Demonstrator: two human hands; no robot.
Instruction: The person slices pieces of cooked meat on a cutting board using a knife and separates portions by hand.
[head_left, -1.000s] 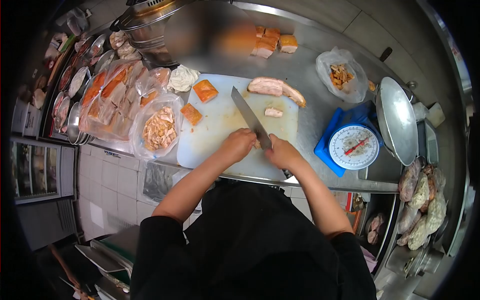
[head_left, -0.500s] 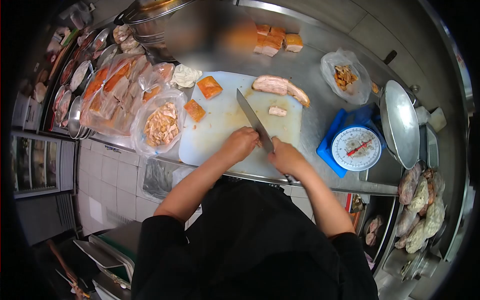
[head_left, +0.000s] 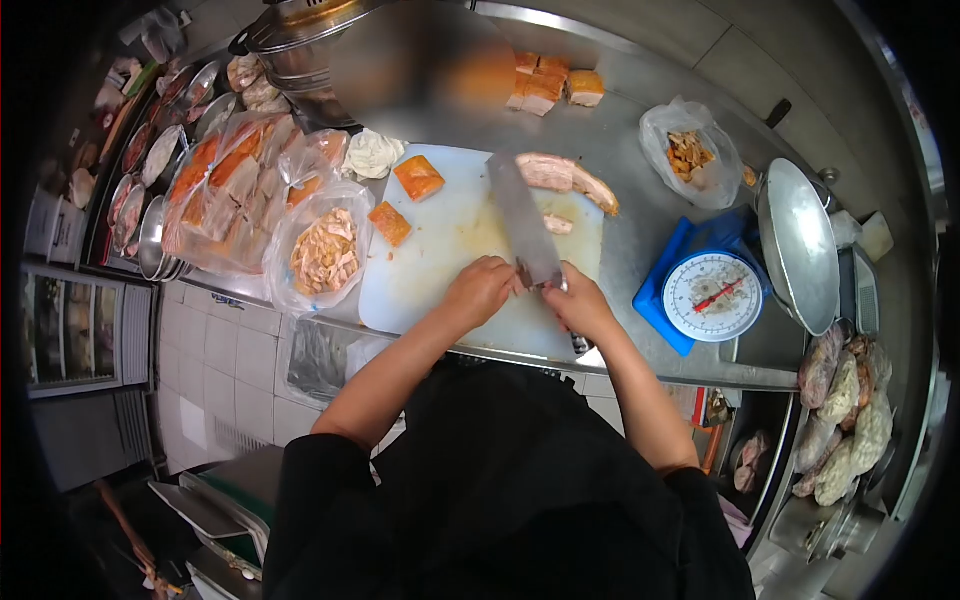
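Note:
My right hand [head_left: 580,301] is closed around the handle of a wide knife [head_left: 522,222], whose blade points away from me over the white cutting board [head_left: 430,270]. Close to the blade's left side, my left hand [head_left: 483,291] has its fingers bent together on a small piece of meat, mostly hidden by them. Two orange-skinned chunks [head_left: 418,178] lie at the board's left. A long strip of meat [head_left: 570,178] rests at the far right edge, partly behind the blade, with a small cut piece [head_left: 558,224] nearer me.
Bagged meat [head_left: 230,190] and an open bag of sliced meat [head_left: 325,252] are at the left. A blue scale [head_left: 712,297], a metal pan [head_left: 800,248] and another bag [head_left: 690,155] stand right. Meat blocks [head_left: 540,88] and a steel pot [head_left: 300,60] are at the back.
The knife's blade has turned to show its broad flat side and shifted right, now covering part of the meat strip. My left hand stays nearly in place.

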